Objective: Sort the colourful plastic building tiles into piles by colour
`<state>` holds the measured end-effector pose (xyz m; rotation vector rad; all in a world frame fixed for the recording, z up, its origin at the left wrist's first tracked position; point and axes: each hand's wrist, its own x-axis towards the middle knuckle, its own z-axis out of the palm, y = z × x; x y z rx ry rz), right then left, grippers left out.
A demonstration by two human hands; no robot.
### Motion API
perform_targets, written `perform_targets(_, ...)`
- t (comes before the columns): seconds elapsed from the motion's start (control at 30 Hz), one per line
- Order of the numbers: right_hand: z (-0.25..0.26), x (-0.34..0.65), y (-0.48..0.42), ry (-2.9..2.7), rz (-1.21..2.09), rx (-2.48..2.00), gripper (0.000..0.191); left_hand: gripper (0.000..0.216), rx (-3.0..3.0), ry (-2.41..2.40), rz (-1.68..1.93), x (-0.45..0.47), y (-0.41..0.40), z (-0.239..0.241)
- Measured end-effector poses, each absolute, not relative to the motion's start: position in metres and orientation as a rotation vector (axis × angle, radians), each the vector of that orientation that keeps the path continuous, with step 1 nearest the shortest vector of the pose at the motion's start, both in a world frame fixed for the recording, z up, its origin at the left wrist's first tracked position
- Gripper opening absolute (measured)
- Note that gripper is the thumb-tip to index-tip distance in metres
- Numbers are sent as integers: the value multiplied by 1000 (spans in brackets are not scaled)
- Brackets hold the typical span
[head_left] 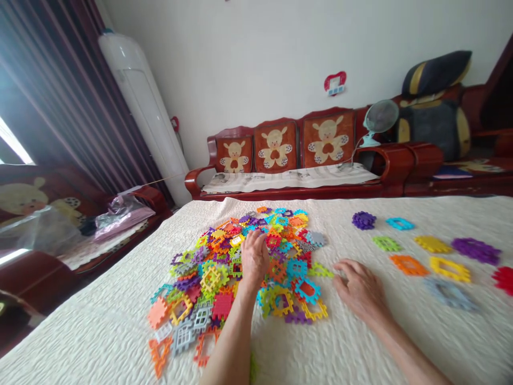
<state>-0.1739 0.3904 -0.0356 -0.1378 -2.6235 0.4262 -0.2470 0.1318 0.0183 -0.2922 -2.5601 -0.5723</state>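
A wide heap of colourful plastic interlocking building pieces (210, 280) with toothed edges lies on the quilted cloth. My left hand (255, 255) is over the middle of this heap, its fingers reaching down among the pieces and slightly apart. Some of its fingertips are hidden, and no piece shows in its grasp. To the right of the heap, my right hand (360, 289) rests low over the cloth, fingers loosely bent and apart. Close to its fingertips lies a lime green piece (320, 270) at the heap's edge.
Sorted apart at the right are a purple stack (364, 220), a blue frame (399, 223), an orange frame (409, 264), grey pieces (451, 293) and a red piece (504, 280). Beyond the cloth-covered surface (108, 315) stand a wooden sofa (288, 193) and a fan (380, 117).
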Motion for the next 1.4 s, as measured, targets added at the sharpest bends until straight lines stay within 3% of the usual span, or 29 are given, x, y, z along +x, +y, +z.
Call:
perform_targets(0.17, -37, -174, 389, -2617, 423, -146, 23, 43, 216, -2738, -398, -249, 113, 13)
perform_targets(0.6, -43, -175, 393, -2564, 390, -80, 23, 43, -321, -2949, -394, -236, 139, 18)
perform_targets(1.4, -43, -176, 394, -2564, 399, -89, 23, 30, -36, -2933, -393, -250, 106, 26)
